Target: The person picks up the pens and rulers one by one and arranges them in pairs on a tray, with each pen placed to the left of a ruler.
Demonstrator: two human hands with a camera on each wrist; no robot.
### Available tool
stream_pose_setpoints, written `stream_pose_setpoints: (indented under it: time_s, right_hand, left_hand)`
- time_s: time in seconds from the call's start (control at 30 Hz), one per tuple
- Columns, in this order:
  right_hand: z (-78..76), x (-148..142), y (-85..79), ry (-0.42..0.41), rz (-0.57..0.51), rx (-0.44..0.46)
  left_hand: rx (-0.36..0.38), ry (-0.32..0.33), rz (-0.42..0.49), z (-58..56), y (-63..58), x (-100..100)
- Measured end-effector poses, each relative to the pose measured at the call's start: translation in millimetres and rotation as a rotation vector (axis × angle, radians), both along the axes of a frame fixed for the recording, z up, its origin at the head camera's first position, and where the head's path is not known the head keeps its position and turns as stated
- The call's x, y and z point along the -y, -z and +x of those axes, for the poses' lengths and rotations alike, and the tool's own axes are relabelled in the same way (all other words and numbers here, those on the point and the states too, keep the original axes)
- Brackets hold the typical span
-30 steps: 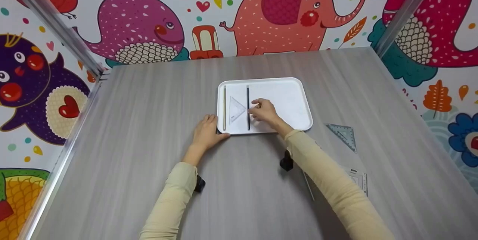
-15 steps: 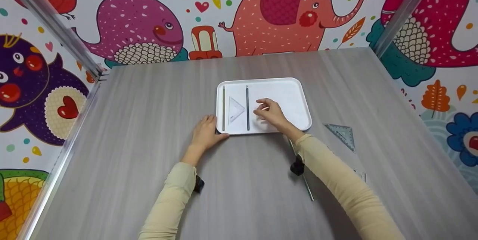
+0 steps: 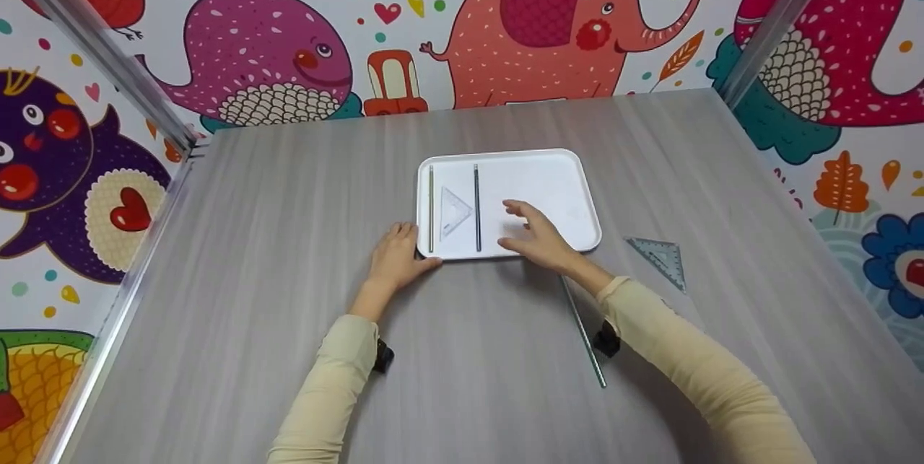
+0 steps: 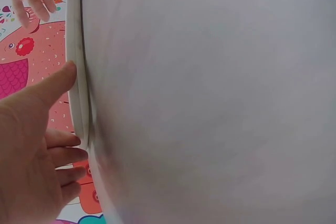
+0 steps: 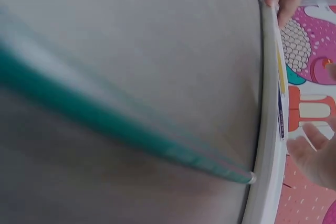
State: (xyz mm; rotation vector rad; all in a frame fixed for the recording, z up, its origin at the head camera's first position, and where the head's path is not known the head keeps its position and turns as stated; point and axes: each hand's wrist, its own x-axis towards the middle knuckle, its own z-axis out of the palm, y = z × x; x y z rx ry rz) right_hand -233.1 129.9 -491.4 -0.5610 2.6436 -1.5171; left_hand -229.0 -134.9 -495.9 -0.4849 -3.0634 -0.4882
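Observation:
My left hand [image 3: 393, 255] rests at the near left corner of a white tray [image 3: 538, 175], its thumb on the front rim and its fingers along the left side. My right hand [image 3: 538, 239] hovers over the tray's near right part, thumb and fingers spread apart with nothing between them. Inside the tray, a yellowish pencil [image 3: 432, 211] and a dark pencil [image 3: 477, 208] lie parallel, with a clear set square [image 3: 456, 213] between them. Below my right wrist a green pencil [image 3: 586, 338] lies on the table; the right wrist view shows this green pencil [image 5: 131, 116] reaching to the tray's front rim.
A blue-grey set square [image 3: 665, 260] lies right of the tray, beside my right sleeve [image 3: 693, 356]. The grey wooden table [image 3: 289, 182] meets a wall [image 3: 404, 16] printed with cartoon animals. Metal posts [image 3: 787, 24] stand at the back corners.
My right hand has moved right and toward me, away from the dark pencil, and its fingers have spread. More of the green pencil shows; my sleeve now covers the stencil. My left hand stays.

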Motion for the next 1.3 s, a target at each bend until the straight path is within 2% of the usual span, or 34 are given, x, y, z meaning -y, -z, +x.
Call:
stream_pose_setpoints:
  time_s: [0.2,0.43,0.6,1.03,1.3]
  right_hand:
    - [15.1,-13.3,2.9,-0.034,0.187,-0.104]
    - [33.3,-31.7,-0.3,-0.093,0.411,-0.264]
    - [48.2,-46.5,-0.4,-0.135,0.501,-0.367]
    - [79.6,-86.3,0.2,-0.160,0.642,-0.299]
    - [93.7,-107.6,1.5,-0.143,0.651,-0.273]
  left_hand:
    - [0.021,-0.004,-0.008,0.2,0.0,0.2]
    - [-0.004,0.002,0.001,-0.4,-0.3,0.2]
    - [0.004,-0.003,0.012,-1.0,-0.6,0.0]
    - [0.053,-0.006,0.006,-0.6,-1.3,0.8]
    - [0.046,-0.002,0.005,-0.5,-1.4,-0.3]
